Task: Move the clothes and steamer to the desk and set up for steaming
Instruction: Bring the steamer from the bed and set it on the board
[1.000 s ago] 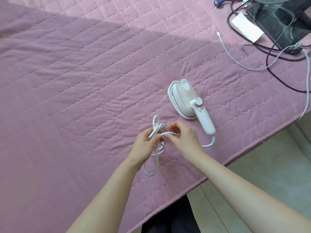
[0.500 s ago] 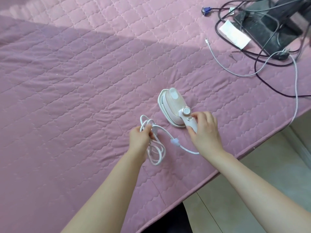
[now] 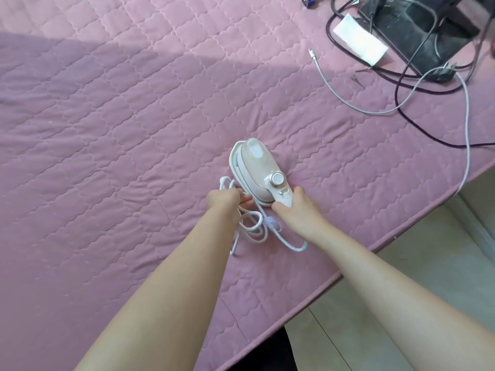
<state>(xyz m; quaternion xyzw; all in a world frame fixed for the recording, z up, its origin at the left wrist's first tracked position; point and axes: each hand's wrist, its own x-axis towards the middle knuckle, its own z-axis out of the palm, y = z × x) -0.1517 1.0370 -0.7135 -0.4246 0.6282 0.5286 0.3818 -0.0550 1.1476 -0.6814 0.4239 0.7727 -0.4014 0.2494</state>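
Pink quilted cover [image 3: 128,135] spread wide, steamer [image 3: 255,170] near centre, cord [image 3: 253,223] looped at its seven o'clock, cables [image 3: 401,107], white paper [image 3: 359,40] and black stand [image 3: 417,36] at two o'clock

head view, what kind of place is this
Probably a room at home: a pink quilted cover over a desk or bed, a handheld steamer on it, and loose cables by a dark stand.
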